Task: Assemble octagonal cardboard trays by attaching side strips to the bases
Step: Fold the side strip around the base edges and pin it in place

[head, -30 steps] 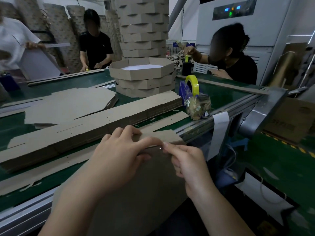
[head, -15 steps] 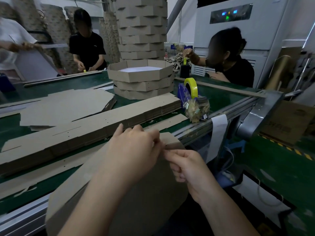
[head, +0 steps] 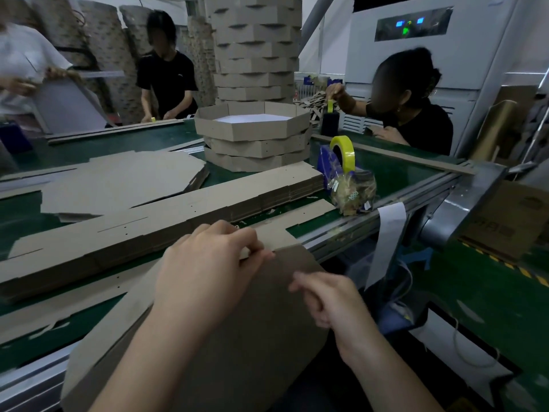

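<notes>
Green belt tabletop (head: 395, 173) fronts a busy workshop. Nearest, a flat brown cardboard base (head: 237, 337) leans tilted against its edge. The left hand (head: 208, 272) has its grip pinched on a long brown cardboard side strip (head: 276, 233) at the base's top edge, and the strip's length runs away rightward. The right hand (head: 326, 295), blurred, lies nearer that free length; I cannot tell its grip. Finished octagonal cardboard trays (head: 255, 135) stand beyond. No writing is legible.

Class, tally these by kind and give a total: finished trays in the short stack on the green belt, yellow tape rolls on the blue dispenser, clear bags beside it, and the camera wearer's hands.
Finished trays in the short stack: 3
Yellow tape roll: 1
Clear bag: 1
Hands: 2, the left hand pinching the side strip, and the right hand
Total: 7
</notes>
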Action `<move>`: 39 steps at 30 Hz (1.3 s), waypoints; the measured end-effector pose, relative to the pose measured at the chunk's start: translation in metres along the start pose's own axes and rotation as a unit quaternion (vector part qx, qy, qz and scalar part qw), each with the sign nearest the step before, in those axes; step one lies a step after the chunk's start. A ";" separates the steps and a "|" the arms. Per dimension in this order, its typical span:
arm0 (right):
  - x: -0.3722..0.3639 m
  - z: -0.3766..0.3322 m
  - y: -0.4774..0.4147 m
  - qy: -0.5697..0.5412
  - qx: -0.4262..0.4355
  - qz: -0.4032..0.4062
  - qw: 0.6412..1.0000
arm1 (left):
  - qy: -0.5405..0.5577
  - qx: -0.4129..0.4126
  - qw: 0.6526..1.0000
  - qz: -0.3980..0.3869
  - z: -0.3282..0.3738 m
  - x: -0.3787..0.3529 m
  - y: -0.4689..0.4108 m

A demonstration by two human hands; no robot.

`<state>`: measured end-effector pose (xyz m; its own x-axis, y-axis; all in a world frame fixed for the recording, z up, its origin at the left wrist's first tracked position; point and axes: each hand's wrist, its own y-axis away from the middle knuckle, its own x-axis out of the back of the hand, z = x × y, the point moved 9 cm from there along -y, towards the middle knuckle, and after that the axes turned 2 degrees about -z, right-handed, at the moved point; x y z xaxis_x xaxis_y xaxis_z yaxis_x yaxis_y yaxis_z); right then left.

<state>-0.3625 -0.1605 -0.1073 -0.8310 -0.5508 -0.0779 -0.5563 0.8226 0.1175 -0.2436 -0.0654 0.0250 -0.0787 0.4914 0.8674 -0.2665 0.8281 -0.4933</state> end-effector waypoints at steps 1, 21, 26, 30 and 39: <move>0.004 -0.008 -0.002 -0.018 0.030 0.020 0.999 | -0.003 -0.003 1.000 -0.003 -0.002 0.001 0.002; -0.126 -0.115 -0.108 0.272 0.219 -0.114 0.930 | -0.028 0.152 0.988 -0.003 -0.116 0.038 0.072; -0.235 -0.114 -0.149 0.398 0.296 -0.191 0.847 | -0.004 0.186 0.982 -0.003 -0.138 0.045 0.086; -0.309 -0.091 -0.174 0.496 0.300 -0.247 0.777 | 0.009 0.196 0.981 0.006 -0.151 0.053 0.101; -0.359 -0.067 -0.191 0.552 0.223 -0.381 0.707 | 0.017 0.216 0.976 0.026 -0.173 0.064 0.123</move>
<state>0.0426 -0.1292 -0.0359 0.0804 -0.4296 0.8994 -0.9920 0.0539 0.1144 -0.1155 0.1143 0.0084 -0.0727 0.5449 0.8353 -0.6433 0.6144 -0.4568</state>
